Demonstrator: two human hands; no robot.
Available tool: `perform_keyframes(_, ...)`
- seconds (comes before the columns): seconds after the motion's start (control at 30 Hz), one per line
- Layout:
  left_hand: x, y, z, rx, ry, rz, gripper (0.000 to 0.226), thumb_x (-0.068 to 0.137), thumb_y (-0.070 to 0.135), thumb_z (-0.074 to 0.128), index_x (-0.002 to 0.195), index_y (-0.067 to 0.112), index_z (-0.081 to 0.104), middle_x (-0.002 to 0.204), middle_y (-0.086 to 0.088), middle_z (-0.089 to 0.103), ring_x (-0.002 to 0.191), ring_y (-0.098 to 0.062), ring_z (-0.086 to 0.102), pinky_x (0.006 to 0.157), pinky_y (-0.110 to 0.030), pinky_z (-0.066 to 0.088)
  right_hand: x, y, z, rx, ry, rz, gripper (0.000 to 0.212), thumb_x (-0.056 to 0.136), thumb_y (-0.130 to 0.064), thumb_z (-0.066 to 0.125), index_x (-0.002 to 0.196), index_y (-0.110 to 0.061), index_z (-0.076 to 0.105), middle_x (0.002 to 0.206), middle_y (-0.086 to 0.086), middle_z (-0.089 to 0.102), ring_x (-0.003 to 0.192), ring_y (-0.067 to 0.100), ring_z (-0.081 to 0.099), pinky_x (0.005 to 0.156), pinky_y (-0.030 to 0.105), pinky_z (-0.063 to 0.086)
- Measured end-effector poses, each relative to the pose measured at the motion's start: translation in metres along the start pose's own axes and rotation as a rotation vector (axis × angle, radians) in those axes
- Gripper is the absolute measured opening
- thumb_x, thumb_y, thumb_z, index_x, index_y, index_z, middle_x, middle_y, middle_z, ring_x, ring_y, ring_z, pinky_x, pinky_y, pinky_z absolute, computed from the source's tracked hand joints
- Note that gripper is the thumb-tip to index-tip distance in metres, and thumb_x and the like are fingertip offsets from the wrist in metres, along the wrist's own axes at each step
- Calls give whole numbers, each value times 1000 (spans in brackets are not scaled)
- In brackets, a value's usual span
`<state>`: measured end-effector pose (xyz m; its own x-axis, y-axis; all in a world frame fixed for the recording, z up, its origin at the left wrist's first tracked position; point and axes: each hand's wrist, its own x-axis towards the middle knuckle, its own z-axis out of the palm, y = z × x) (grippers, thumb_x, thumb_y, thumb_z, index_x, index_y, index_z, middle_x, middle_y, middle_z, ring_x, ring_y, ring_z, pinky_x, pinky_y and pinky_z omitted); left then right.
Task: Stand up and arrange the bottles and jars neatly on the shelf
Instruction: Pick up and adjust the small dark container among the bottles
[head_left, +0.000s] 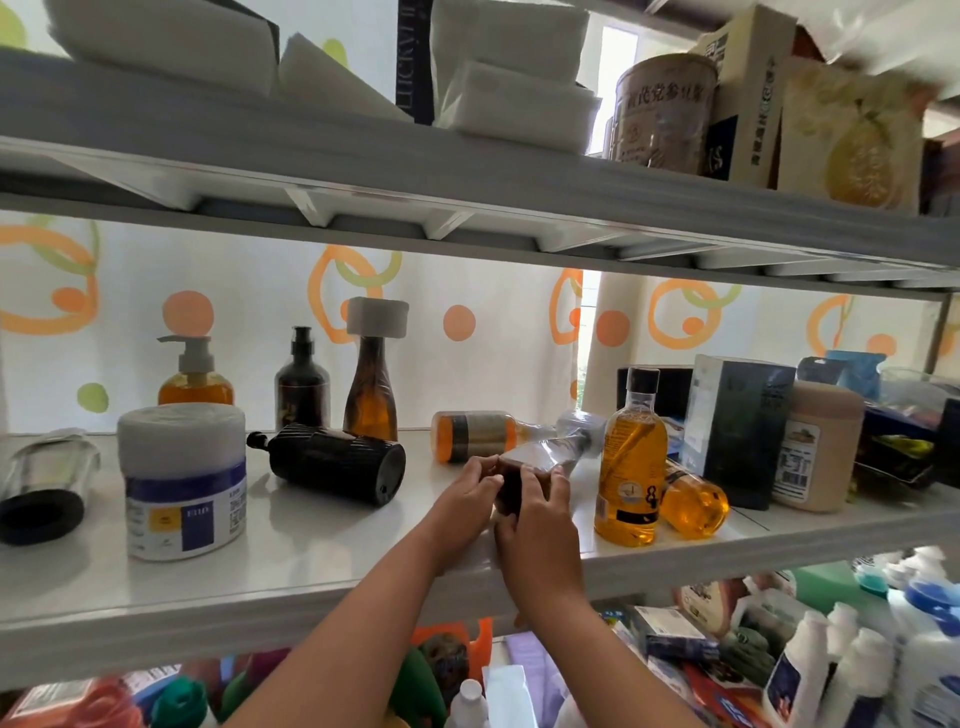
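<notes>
Gripping a plastic-wrapped brown bottle (537, 457) between both hands over the white middle shelf (311, 545). Wrapping the left hand (465, 493) round the bottle's left side, fingers curled and pressed together against the base. Clasping the right side with the right hand (543, 512), fingers curled over the wrap and lying close side by side; not showing either thumb clearly. Holding the bottle tipped over, base at the hands, neck pointing far and right, about mid-shelf and toward the near edge. Hiding under the hands whether the base is touching the shelf board.

Facing, just left of the hands, a black bottle (337, 462) lying on its side, and farther left and nearer, a white jar (182, 483) with a blue label standing upright. Looking past these to three upright bottles along the far edge: an amber pump bottle (195, 379), a dark pump bottle (302, 384) and an amber bottle (371, 389) with a white cap. Having just beyond the hands an orange bottle (475, 435) lying flat, and just right of them a tall yellow bottle (631, 467) standing, with another yellow bottle (693, 501) lying behind it. Seeing farther right a dark box (737, 431) and a beige jar (818, 447), both upright.
</notes>
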<state>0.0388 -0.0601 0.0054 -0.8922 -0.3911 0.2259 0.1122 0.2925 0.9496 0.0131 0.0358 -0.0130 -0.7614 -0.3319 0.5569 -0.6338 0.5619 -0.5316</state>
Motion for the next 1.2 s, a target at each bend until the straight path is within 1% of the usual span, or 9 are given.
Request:
perform_keyframes(0.23,3,0,-4,-60,-64,-16,30,96,15,37,125,22,43,113,4,56,110,-13,53,94,-28,45,7,0,8,53,86,20,46,92,-13,54,136,-18,41,150,11,23,126,28,48,100,33,47)
perform_keyframes(0.3,4,-1,-6,-36,-76,-12,31,95,16,38,125,23,42,115,6,55,109,-10,53,97,-29,47,7,0,10,50,105,3,46,91,-12,55,134,-17,42,149,12,25,125,29,48,98,34,48)
perform_keyframes(0.4,4,-4,-9,24,-72,-7,32,87,24,43,118,28,44,120,1,54,112,-16,54,104,-41,43,4,2,11,-4,106,-24,42,92,-14,53,132,-18,42,145,11,28,119,28,53,93,33,52)
perform_keyframes(0.53,-2,-1,-11,30,-67,-14,37,78,28,45,115,28,43,116,-4,54,110,-21,54,103,-44,43,2,3,9,-37,107,-54,44,91,-14,55,132,-19,41,143,10,29,113,27,57,89,31,53)
perform_keyframes(0.7,-8,1,-11,42,-39,0,25,90,15,43,115,19,41,116,-7,53,109,-25,54,101,-44,44,1,2,1,-19,82,-91,34,91,-16,55,123,-20,46,138,8,33,107,23,60,83,25,53)
perform_keyframes(0.83,-16,6,-11,4,4,10,21,91,7,44,112,8,42,117,-16,52,105,-27,54,88,-33,48,0,4,-6,54,53,-112,30,89,-18,58,116,-17,45,130,8,35,104,24,58,79,22,51)
perform_keyframes(0.93,-22,7,-11,43,21,13,18,91,9,44,109,10,45,106,-13,55,94,-25,55,83,-35,48,1,8,-7,104,46,-135,37,83,-21,64,114,-16,44,127,8,36,107,23,55,77,18,48)
perform_keyframes(1.03,-27,7,-11,76,45,2,14,89,9,43,102,14,47,87,-8,54,74,-17,50,65,-30,43,3,10,-10,164,11,-126,48,77,-28,72,115,-16,44,125,6,37,108,21,54,78,16,45)
perform_keyframes(1.2,-36,7,-8,194,112,48,14,89,10,42,92,21,50,91,-4,58,80,-14,54,68,-26,43,13,14,-13,240,-34,-117,58,71,-36,77,114,-15,43,116,7,40,99,14,51,67,3,40)
